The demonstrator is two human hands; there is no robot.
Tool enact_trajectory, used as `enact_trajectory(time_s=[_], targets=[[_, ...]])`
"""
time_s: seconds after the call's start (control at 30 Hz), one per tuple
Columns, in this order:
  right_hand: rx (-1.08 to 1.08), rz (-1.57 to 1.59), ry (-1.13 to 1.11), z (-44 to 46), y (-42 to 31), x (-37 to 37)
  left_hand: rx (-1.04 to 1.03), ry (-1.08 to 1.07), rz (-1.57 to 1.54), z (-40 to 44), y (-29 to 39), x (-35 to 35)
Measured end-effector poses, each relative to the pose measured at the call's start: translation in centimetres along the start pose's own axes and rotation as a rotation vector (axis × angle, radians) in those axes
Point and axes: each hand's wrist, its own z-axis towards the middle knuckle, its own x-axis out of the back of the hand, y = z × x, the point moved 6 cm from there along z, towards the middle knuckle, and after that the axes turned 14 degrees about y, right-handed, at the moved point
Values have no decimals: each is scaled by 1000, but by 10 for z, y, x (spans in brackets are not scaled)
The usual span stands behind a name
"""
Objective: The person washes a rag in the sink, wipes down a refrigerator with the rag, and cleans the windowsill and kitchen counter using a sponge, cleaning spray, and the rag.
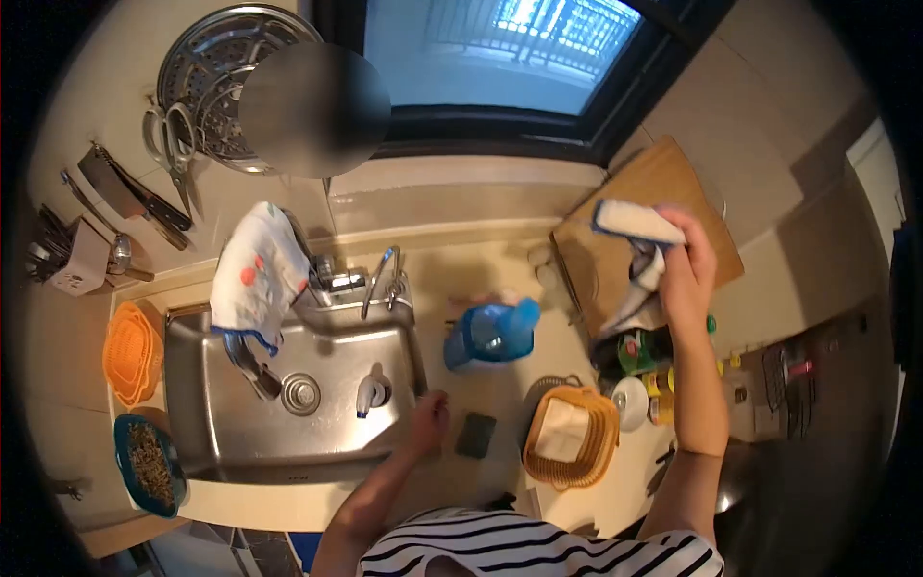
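Note:
My right hand [690,264] is raised in front of a wooden cutting board [586,226] that leans against the wall. Its fingers are closed on a white cloth [635,221] with a dark blue border, and part of the cloth hangs down over the board. Low at the right rim of the steel sink [288,423], my left hand [432,421] is curled closed, with nothing visible in it. A dark green scouring pad [475,436] lies on the counter just right of that hand. Beyond it stands a translucent blue plastic container [490,335].
A white towel [255,279] with red spots drapes over the faucet. An orange-brown basket [572,438], bottles [636,352] and a white lid-like disc [630,404] occupy the right counter. Left of the sink are an orange basket [133,354] and a teal basin [149,466]. Knives [135,197] and scissors [170,144] hang on the wall.

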Motion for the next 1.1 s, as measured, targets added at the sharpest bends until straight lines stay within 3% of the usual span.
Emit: enact_trajectory(time_s=[0.07,0.13,0.2,0.23,0.3,0.37,0.4,0.47,0.5,0.53,0.6,0.63,0.67,0.7,0.73,0.8,0.83,0.87,0.9,0.97,1.03,1.1], targets=[[-56,105,48,-44,-12,19,67,4,-16,-9,-6,26],[-147,231,-69,-89,-16,19,134,17,-30,-18,-1,44],[-433,640,-148,-142,-15,-2,405,-197,-498,-34,19,45],[-667,624,-117,-174,-11,-18,507,-282,-690,-43,28,43],[-861,943,-195,-232,-12,-52,424,-402,-735,-62,45,47],[-955,1189,-201,-276,-4,-78,74,-449,-487,-68,93,63],[-954,1202,-204,-289,6,-78,70,-443,-476,-70,89,72],[-908,1014,-474,-309,18,-83,715,-413,-670,-79,52,95],[-956,947,-606,-316,24,-82,600,-275,-692,-75,51,116],[-949,961,-602,-316,23,-80,591,-245,-661,-68,78,133],[-920,409,-887,-332,27,-82,565,-181,-642,-63,105,154],[-785,313,-785,-327,22,-83,557,-177,-637,-65,107,156],[-776,323,-783,-319,6,-91,395,-247,-420,-64,114,156],[-625,344,-730,-303,-19,-99,235,-311,-203,-65,121,156],[-477,362,-677,-291,-38,-107,232,-303,-200,-66,129,157],[-415,436,-750,-286,-39,-128,-116,-393,-91,-62,169,160],[-235,344,-882,-271,-46,-136,-298,-336,-32,-54,183,173],[-47,246,-1003,-257,-55,-144,-310,-331,-26,-51,190,177],[-7,437,-855,-232,-70,-142,-245,-217,-186,-46,198,186],[61,383,-665,-190,-76,-151,-144,62,-396,-42,204,203],[-365,310,-675,-144,-66,-160,-212,166,-269,-35,185,219],[-301,354,-473,-82,-43,-174,-252,269,-105,-34,159,237]])
